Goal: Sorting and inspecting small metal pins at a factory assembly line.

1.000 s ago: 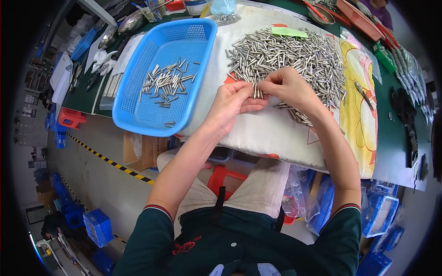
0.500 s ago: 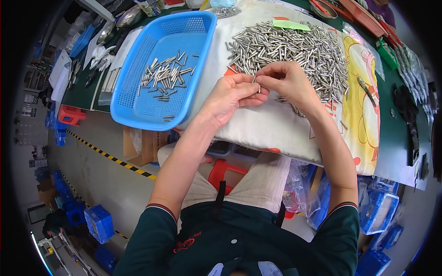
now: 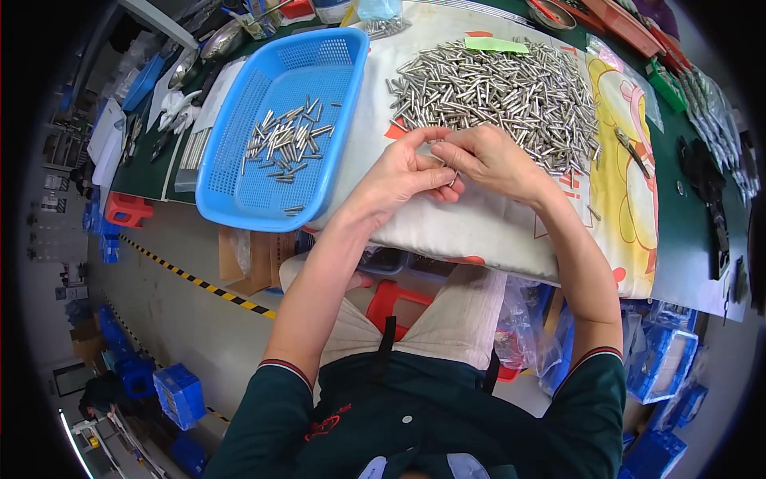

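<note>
My left hand (image 3: 395, 177) and my right hand (image 3: 499, 164) meet above the cloth in front of a big heap of metal pins (image 3: 503, 92). Between the closed fingers is a short, slim metal pin (image 3: 454, 180), its lower end showing beside the left fingertips. The right thumb and forefinger pinch close against the left fingers, which partly hide the pin. To the left stands a blue plastic basket (image 3: 204, 184) with a smaller, loose group of metal pins (image 3: 287, 137) on its perforated bottom.
A pale printed cloth (image 3: 415, 219) covers the table under the heap. A green paper strip (image 3: 496, 45) lies on the pins. Cutters (image 3: 632, 150) rest on the cloth at right, and a white glove (image 3: 177, 112) lies beyond the basket. A red stool (image 3: 383, 299) shows between my legs.
Both hands have come slightly nearer to me, the fingers shifting around the pin, and the right hand has turned lower. The whole view has moved a little. The heap and basket look unchanged.
</note>
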Demonstrator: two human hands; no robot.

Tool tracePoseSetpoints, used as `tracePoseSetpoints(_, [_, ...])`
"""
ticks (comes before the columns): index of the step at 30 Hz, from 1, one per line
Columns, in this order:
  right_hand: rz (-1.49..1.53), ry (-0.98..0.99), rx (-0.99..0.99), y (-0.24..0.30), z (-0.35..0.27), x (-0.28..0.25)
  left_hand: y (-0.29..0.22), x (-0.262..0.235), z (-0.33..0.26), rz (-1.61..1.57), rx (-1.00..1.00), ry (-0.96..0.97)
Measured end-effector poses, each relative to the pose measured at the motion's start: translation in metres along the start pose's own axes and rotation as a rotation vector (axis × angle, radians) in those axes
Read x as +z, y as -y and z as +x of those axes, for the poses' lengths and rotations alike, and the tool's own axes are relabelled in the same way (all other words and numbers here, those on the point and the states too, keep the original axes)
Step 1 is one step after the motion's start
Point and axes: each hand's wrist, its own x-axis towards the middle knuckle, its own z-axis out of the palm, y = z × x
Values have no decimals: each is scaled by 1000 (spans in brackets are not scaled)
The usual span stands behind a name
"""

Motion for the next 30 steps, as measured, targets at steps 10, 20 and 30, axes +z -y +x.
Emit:
tracePoseSetpoints(10, [1318, 92, 106, -14, -3, 5, 9, 14, -1, 405, 643, -278])
tracePoseSetpoints(20, [1555, 261, 384, -13, -2, 22, -1, 20, 14, 585, 733, -210])
tracePoseSetpoints(30, [1668, 326, 420, -16, -5, 29, -1, 20, 15, 548, 648, -232])
